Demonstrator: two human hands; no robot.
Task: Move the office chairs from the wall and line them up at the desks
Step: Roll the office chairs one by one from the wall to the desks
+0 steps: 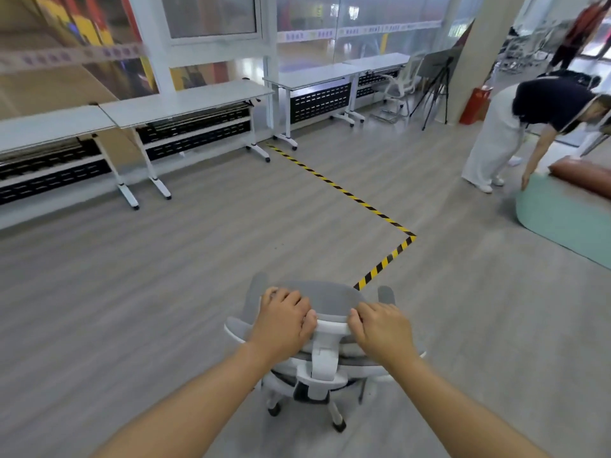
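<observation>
A grey and white office chair (325, 358) on castors stands on the wooden floor right in front of me, its back toward me. My left hand (282, 320) grips the left side of its grey headrest (327, 297), fingers curled over the top edge. My right hand (380, 327) grips the right side of the same headrest. A row of white desks (185, 100) runs along the glass wall at the far left and centre. Another white chair (396, 85) stands at the far desks, near the pillar.
Yellow and black hazard tape (344, 193) crosses the floor ahead and bends near the chair. At the right a person (515, 127) bends over a green cushion (562, 216). A tripod (436, 90) and a red extinguisher box (474, 105) stand by the pillar.
</observation>
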